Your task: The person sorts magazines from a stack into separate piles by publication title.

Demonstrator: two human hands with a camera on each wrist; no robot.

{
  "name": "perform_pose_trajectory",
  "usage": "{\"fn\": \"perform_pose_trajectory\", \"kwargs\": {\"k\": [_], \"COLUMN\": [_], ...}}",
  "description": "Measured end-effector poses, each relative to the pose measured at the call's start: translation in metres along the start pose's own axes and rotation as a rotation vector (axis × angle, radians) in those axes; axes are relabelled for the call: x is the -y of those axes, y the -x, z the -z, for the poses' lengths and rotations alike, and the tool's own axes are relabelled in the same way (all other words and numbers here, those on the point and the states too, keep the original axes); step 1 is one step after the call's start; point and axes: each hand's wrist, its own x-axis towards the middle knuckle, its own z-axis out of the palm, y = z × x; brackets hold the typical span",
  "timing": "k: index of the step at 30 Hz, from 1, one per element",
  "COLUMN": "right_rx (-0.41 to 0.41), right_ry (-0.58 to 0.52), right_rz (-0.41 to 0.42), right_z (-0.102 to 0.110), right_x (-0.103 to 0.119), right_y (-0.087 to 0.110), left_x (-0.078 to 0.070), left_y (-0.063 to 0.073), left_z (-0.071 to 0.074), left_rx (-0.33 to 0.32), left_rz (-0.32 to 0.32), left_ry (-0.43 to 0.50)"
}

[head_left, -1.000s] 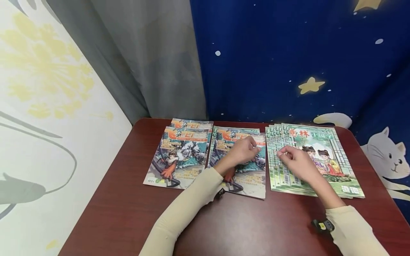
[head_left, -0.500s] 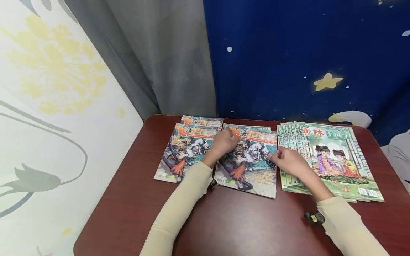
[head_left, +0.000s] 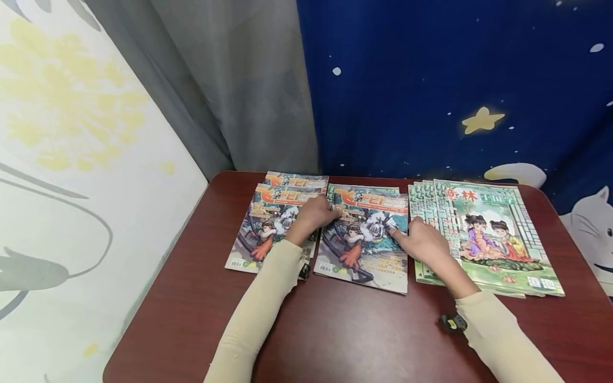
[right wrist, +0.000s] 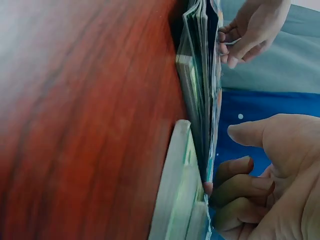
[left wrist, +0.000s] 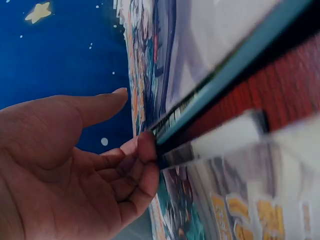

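A comic magazine (head_left: 361,236) with an orange title lies in the middle of the table, on top of other magazines. My left hand (head_left: 312,217) is at its left edge; in the left wrist view the fingertips (left wrist: 146,146) meet the edge, and the thumb stands apart from the cover. My right hand (head_left: 423,244) is at the right edge. One right fingertip (right wrist: 208,188) shows at the magazine's edge in the right wrist view, with the thumb (right wrist: 247,134) raised off it. Part of a green magazine (head_left: 378,189) peeks out behind the middle one.
To the left, two magazines (head_left: 268,229) with the same cover overlap. Several green magazines (head_left: 498,239) lie fanned at the right, close beside my right hand. The red-brown table (head_left: 335,340) meets a grey and blue curtain (head_left: 407,106) at the back and a patterned wall at left.
My left hand has moved left across the middle magazine from over its cover to its left edge. My right hand has come in to its right edge. The head view has shifted slightly.
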Motion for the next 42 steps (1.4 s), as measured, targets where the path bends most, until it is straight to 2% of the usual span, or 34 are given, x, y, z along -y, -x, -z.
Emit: {"fn": "perform_pose_trajectory", "kwargs": {"k": [2, 3, 7, 12, 24, 36, 42], "right_rx": [0.007, 0.014, 0.044, 0.068, 0.105, 0.122, 0.096], "right_ry": [0.018, 0.025, 0.037, 0.010, -0.055, -0.107, -0.118], "right_rz": [-0.009, -0.011, -0.014, -0.001, -0.004, -0.007, 0.023], "right_z": [0.001, 0.003, 0.008, 0.011, 0.014, 0.008, 0.005], "right_x": [0.002, 0.003, 0.004, 0.000, -0.005, -0.014, -0.021], "right_y": [0.000, -0.001, -0.003, -0.009, -0.013, -0.015, -0.018], "left_x": [-0.002, -0.009, -0.012, -0.014, -0.014, -0.013, -0.012], "left_y": [0.000, 0.006, 0.006, 0.003, 0.002, -0.001, -0.004], "left_z": [-0.002, 0.004, 0.003, -0.001, -0.003, -0.005, -0.005], "left_rx": [0.005, 0.014, -0.004, -0.033, -0.030, 0.007, 0.029], "left_rz": [0.023, 0.043, 0.076, 0.067, 0.075, 0.093, 0.145], "left_ry": [-0.016, -0.022, -0.041, -0.043, -0.058, -0.072, -0.112]}}
